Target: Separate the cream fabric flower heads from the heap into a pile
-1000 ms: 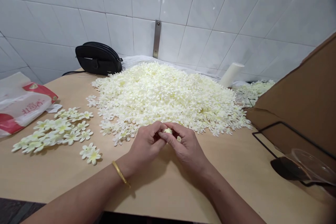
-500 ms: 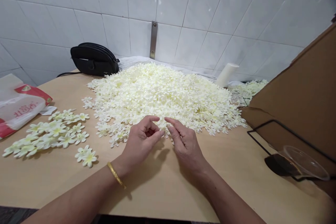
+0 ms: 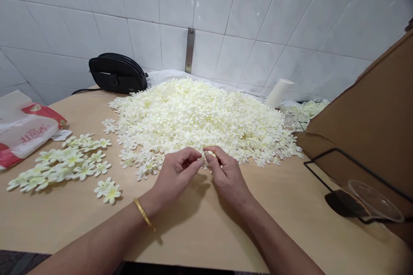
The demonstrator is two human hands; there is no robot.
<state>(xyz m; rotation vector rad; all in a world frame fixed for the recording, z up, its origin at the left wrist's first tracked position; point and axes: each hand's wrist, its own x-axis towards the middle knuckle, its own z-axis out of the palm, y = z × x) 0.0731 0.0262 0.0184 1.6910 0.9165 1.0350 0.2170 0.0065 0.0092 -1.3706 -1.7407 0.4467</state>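
My left hand [image 3: 177, 172], with a gold bangle on the wrist, is closed in a pinch. Its fingertips meet those of my right hand [image 3: 229, 176]; what they hold, if anything, is hidden. A small artificial flower [image 3: 211, 153], pale cream, shows partly between the thumb and bent forefinger of my right hand. Just behind both hands rises a large heap of loose artificial flowers [image 3: 200, 116], white with yellowish middles. To the left of my left hand lies a smaller group of flowers [image 3: 71, 159]. Nearer to me is a little cluster of flowers [image 3: 108, 190].
A black bag [image 3: 118, 73] stands at the back left by the tiled wall. A red and white plastic package [image 3: 32, 131] lies at the left edge. A white cone [image 3: 279, 93] leans behind the heap. On the right are a cardboard box [image 3: 361, 107] and dark-lensed glasses [image 3: 345, 203].
My fingertips have drawn together. Both forefingers have bent down towards the thumbs, and a pale bit of flower now shows in my right hand. The view has shifted slightly.
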